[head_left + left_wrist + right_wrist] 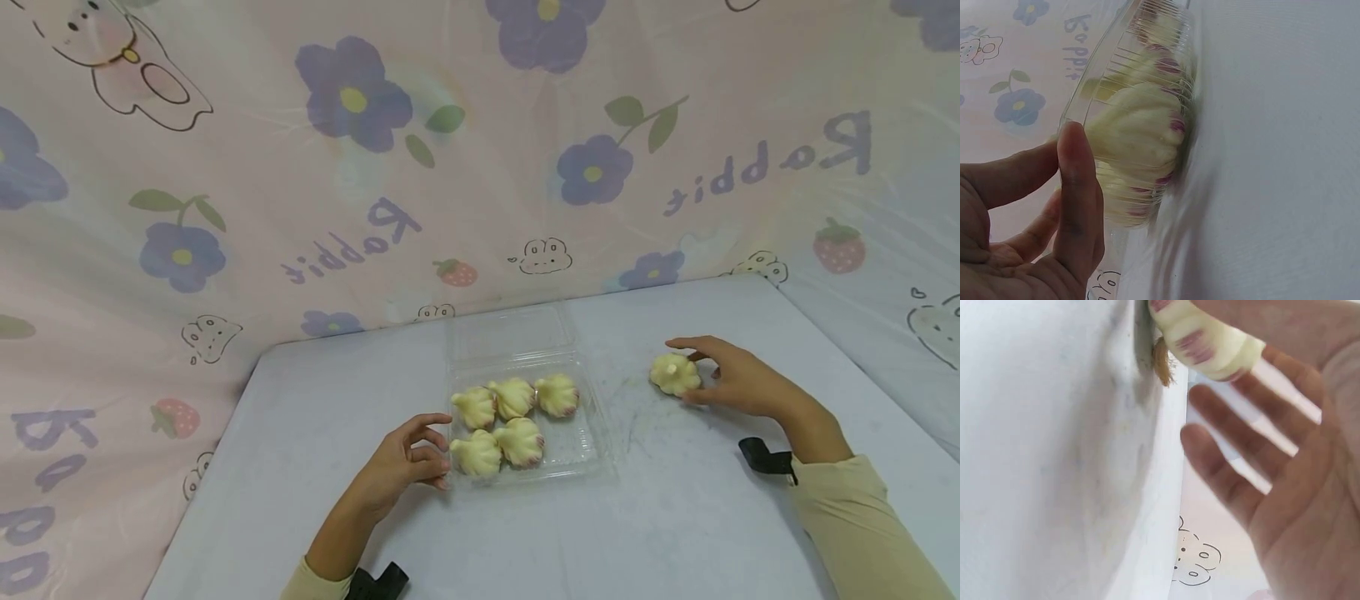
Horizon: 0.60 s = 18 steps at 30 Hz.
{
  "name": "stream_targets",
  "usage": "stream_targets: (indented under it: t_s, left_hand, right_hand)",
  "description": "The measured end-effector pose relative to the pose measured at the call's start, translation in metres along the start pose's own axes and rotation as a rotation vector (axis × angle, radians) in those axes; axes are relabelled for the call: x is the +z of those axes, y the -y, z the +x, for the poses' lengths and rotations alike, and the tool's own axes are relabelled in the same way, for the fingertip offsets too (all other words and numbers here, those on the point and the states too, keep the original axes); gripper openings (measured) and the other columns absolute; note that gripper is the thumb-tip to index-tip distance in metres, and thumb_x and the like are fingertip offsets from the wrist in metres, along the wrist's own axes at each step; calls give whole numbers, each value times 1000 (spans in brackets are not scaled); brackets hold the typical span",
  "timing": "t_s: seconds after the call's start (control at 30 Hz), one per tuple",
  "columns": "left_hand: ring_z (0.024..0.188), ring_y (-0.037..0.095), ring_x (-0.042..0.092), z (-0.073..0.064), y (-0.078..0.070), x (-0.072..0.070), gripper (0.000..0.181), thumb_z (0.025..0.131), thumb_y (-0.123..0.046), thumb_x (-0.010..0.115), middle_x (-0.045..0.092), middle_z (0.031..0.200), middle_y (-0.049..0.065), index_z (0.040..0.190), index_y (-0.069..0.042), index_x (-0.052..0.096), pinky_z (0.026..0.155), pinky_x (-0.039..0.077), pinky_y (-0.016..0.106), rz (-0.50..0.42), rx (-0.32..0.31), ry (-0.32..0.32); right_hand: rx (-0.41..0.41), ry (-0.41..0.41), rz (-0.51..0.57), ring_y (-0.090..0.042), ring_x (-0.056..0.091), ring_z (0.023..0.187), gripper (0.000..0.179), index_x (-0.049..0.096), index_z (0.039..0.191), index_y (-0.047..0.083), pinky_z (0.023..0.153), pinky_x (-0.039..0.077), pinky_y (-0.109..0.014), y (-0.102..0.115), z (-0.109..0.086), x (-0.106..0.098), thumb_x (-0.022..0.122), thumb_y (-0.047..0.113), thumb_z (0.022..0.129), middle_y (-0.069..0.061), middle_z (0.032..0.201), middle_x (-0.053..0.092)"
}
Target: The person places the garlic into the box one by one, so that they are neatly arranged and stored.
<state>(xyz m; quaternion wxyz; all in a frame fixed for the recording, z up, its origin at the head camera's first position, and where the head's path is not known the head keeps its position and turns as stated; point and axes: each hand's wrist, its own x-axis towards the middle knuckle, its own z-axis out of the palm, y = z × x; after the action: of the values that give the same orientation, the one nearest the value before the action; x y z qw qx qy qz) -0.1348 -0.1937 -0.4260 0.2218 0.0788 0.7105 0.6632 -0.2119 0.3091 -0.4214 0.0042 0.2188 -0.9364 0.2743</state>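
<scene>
A clear plastic clamshell box (573, 442) lies on the table with its lid (510, 332) folded back. Inside are several pale garlic bulbs (521, 442) with purple marks, three in the far row and two in the near row. My left hand (408, 458) is at the box's left side; in the left wrist view its thumb and fingers pinch the rim (1071, 112). To the right of the box, my right hand (738, 379) holds a single garlic bulb (673, 374) between thumb and fingers at the tabletop. The right wrist view shows that bulb's purple streaks (1194, 347) and brown root tuft.
The white table (337, 392) ends at a hanging printed cloth (480, 183) with flowers and rabbits, which also runs along the sides. A black device (765, 457) is strapped to the right wrist, and another (378, 581) to the left.
</scene>
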Motion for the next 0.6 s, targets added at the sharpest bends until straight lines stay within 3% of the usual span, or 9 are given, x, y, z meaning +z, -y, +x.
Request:
stream_targets:
  t_s: [0.13, 0.2, 0.37, 0.6]
  left_hand:
    - [77, 13, 65, 0, 0, 1, 67, 90, 5, 66, 50, 108, 10, 149, 1, 35, 70, 62, 31, -4, 0, -1]
    - [77, 13, 65, 0, 0, 1, 67, 90, 5, 66, 50, 108, 9, 149, 1, 35, 70, 62, 31, -4, -1, -2]
    - [78, 12, 65, 0, 0, 0, 66, 90, 5, 65, 50, 108, 9, 149, 0, 36, 70, 62, 31, -3, -2, -1]
    - [78, 12, 65, 0, 1, 0, 67, 90, 4, 67, 50, 108, 8, 149, 0, 36, 71, 62, 31, -1, 6, -2]
  right_hand:
    - [-73, -49, 2, 5, 50, 110, 75, 54, 140, 16, 78, 54, -30, -2, -2, 2, 88, 12, 74, -10, 138, 57]
    - [-82, -49, 20, 10, 48, 108, 72, 56, 138, 17, 76, 54, -27, -2, -2, 2, 87, 8, 74, -10, 137, 58]
    - [-14, 18, 67, -3, 60, 100, 66, 57, 136, 16, 73, 53, -23, 2, 1, 2, 86, 17, 77, -15, 136, 58]
    - [25, 48, 88, -9, 61, 95, 64, 55, 132, 16, 62, 47, -22, 3, 6, 8, 87, 28, 77, -14, 130, 61]
